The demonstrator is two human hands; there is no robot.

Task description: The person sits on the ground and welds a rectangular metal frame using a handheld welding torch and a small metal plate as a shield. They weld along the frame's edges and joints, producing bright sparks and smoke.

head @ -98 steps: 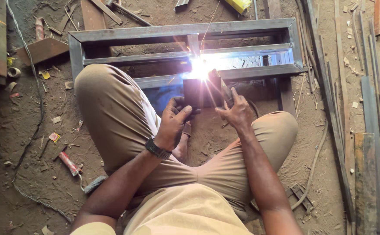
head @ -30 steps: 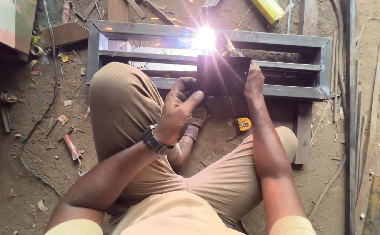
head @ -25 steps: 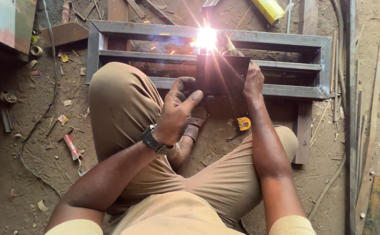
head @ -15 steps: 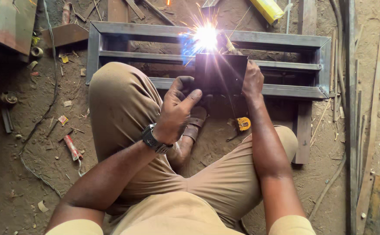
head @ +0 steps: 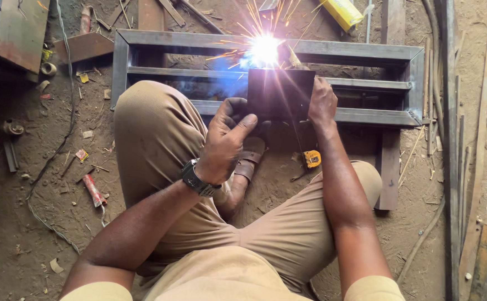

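**Dark shield before the sparks**

Your left hand [head: 227, 139] and right hand [head: 321, 103] each close their fingers on an edge of the dark rectangular shield [head: 281, 93], upright before the bright arc [head: 264, 49] on the grey steel frame [head: 366, 53].

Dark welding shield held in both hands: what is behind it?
Behind the dark welding shield, held by the left hand and right hand, lie the steel frame's bars. The welding arc flares above its top edge. The joint beneath and the electrode are covered.
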